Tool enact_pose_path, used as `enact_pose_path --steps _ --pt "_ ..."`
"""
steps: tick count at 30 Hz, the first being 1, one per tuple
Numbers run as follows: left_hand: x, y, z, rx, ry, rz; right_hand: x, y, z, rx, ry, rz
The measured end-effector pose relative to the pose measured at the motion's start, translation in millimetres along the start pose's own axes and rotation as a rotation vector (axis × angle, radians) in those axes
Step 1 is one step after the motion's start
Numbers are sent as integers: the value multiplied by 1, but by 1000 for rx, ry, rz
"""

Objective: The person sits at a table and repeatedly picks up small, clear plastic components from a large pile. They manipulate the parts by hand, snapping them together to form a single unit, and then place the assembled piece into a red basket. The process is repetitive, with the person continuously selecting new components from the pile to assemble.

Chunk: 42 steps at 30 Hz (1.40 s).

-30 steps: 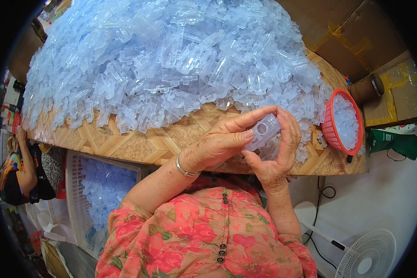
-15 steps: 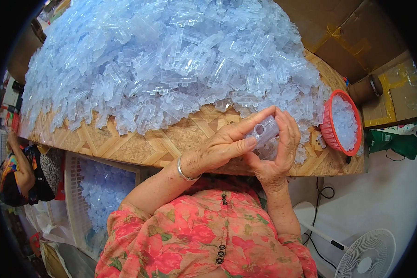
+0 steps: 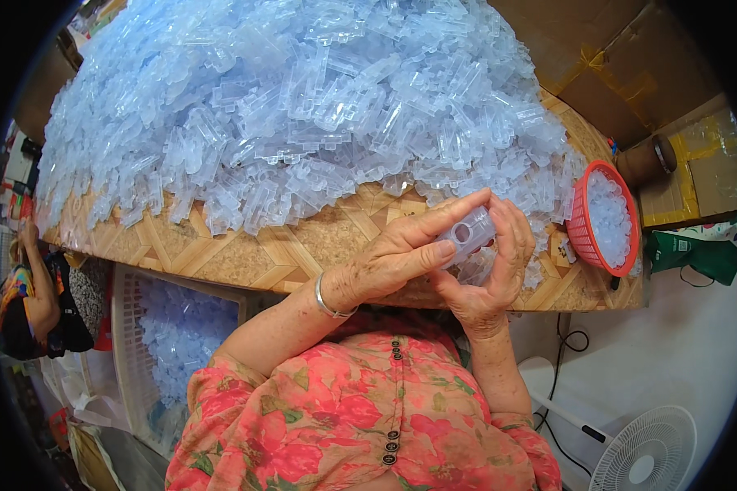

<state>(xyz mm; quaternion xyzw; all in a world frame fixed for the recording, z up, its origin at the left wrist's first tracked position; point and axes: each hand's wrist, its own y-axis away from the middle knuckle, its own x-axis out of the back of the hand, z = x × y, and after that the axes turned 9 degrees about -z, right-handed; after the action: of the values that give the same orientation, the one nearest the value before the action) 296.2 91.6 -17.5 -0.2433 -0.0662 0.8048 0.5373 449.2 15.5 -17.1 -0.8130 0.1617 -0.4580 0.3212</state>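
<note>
Between my two hands, above the table's near edge, is a clear plastic tube-like piece point(image 3: 477, 235) with a round opening at one end. My left hand point(image 3: 405, 245) grips it from the left, thumb near the round opening and fingers stretched along its far side. On the right, my right hand point(image 3: 498, 274) closes round the other side, its fingertips meeting those of the left. Part of the piece is hidden behind the fingers. Beyond my hands a large heap of clear, bluish plastic pieces point(image 3: 319, 106) covers most of the patterned table point(image 3: 262, 258).
A red plastic basket point(image 3: 580, 217) of small translucent pieces tilts at the table's right edge. Below the table on the left stands a pale crate point(image 3: 131, 344) of similar pieces. A white fan point(image 3: 643, 466) is at lower right, cardboard boxes point(image 3: 630, 74) behind. Another person's arm point(image 3: 41, 286) shows far left.
The plastic piece has turned slightly in my fingers and its round opening has shifted a little. Both hands keep nearly the same place. The other person's arm at far left has moved slightly.
</note>
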Motion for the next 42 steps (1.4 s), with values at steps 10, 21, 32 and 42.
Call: enact_pose_path --steps 10,21,32,42 --pt "3 1 -1 -55 -324 -40 -3 5 0 23 31 26" --pt "-5 0 -7 -82 -507 -73 44 4 13 -137 -265 -309" --pt "-4 26 19 -61 -1123 59 23 10 -1 -33 -230 -251" --pt "-7 35 5 108 -1208 135 58 -17 12 -35 37 -270"
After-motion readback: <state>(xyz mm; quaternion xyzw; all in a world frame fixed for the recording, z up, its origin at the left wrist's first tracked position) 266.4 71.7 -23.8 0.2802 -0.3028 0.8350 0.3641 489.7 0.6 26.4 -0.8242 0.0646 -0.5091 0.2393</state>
